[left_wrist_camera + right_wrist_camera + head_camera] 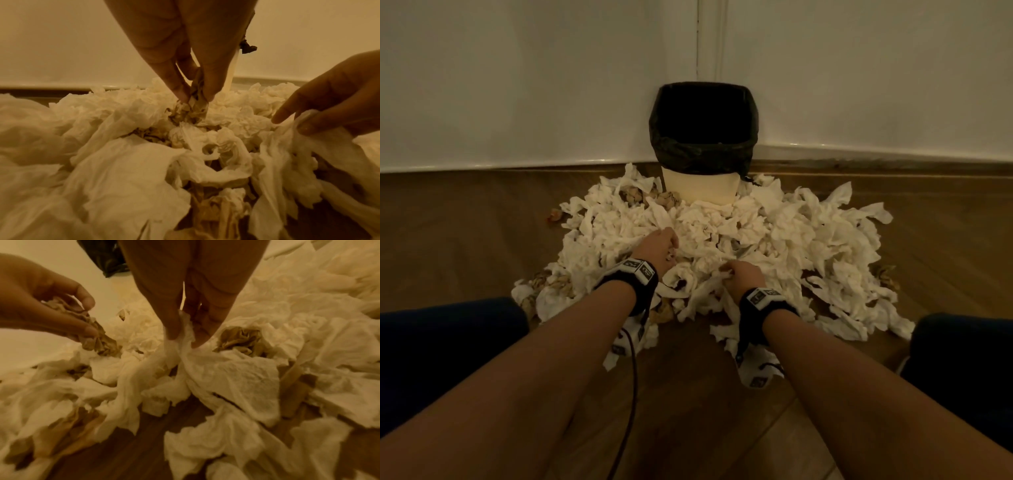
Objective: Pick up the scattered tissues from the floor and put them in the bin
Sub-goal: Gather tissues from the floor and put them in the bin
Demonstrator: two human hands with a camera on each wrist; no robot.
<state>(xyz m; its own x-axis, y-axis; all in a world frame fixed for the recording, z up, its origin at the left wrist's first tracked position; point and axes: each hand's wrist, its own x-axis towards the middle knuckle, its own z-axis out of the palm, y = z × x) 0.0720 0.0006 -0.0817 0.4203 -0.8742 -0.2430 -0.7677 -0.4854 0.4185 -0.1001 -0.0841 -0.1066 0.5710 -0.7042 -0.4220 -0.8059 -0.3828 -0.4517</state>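
Observation:
A wide heap of crumpled white tissues (pixel 774 240) mixed with brown paper wads covers the floor in front of a cream bin (pixel 702 186) lined with a black bag (pixel 703 150). My left hand (pixel 667 248) reaches into the heap's near middle and pinches a crumpled brown wad (pixel 191 110) between thumb and fingers; the same brown wad (pixel 96 340) shows at the left of the right wrist view. Just to its right, my right hand (pixel 736 272) pinches a white tissue (pixel 183 344) at the heap's near edge. The right hand (pixel 308 120) also shows in the left wrist view gripping white tissue.
The bin stands in a corner against white walls (pixel 517 85) with a skirting board. Bare wooden floor (pixel 465 222) lies to the left, right and near side of the heap. My knees in dark trousers (pixel 448 335) flank the arms.

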